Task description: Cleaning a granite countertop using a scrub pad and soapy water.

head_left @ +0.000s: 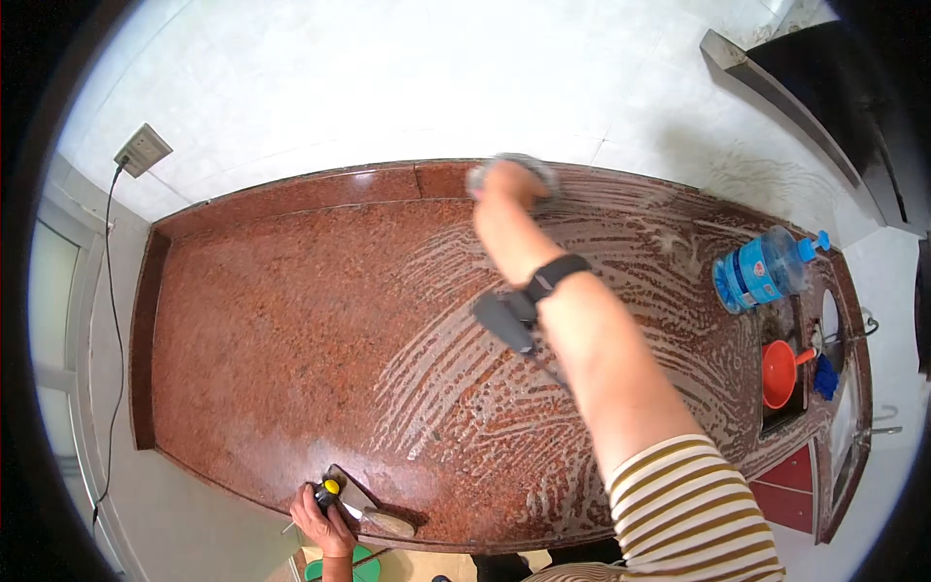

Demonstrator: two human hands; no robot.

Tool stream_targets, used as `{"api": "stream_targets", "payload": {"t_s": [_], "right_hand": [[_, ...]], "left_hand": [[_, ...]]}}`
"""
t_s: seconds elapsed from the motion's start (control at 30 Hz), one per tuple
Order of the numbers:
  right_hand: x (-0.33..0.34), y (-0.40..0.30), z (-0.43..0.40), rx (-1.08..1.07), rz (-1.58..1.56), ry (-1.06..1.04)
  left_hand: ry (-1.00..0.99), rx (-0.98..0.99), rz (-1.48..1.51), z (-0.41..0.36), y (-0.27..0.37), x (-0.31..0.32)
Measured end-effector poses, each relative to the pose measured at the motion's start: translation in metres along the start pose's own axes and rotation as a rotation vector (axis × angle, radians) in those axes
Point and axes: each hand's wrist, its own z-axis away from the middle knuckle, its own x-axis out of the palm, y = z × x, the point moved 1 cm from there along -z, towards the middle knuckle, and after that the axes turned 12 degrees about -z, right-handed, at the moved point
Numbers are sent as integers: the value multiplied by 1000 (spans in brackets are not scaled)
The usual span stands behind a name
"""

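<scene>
My right hand point(511, 182), blurred, presses a grey scrubbing pad or cloth point(542, 174) on the red granite backsplash strip at the back of the counter. A black band with a dark device is strapped round that wrist. Suds in streaks cover the right and middle of the granite countertop point(291, 327). At the front left edge, my left hand point(324, 518) is closed round a black-and-yellow handle point(327, 493). Beside it on the counter lies a flat-bladed scraper or trowel point(389, 521); how the two fit together is unclear.
A clear blue-labelled pump bottle point(753, 269) stands near the sink. The sink point(785, 422) holds a red dipper point(778, 375), with a blue cloth point(825, 377) beside it. A cord hangs from the wall socket point(143, 150) at left. A range hood point(836, 109) juts out upper right.
</scene>
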Motion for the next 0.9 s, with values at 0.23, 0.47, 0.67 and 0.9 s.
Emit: {"api": "stream_targets", "payload": {"t_s": [0.23, 0.47, 0.67, 0.9], "right_hand": [[-24, 18, 33, 355, 471, -689], [-99, -108, -23, -1866, 1581, -1077], [-94, -140, -85, -2105, 1825, -1407], [1, 56, -6, -2062, 1247, -1959]], "left_hand": [[-26, -18, -67, 4, -6, -9], [-13, -12, -24, -6, 6, -10], [-22, -17, -32, -4, -3, -7], [-43, -13, 2, -8, 0, -11]]}}
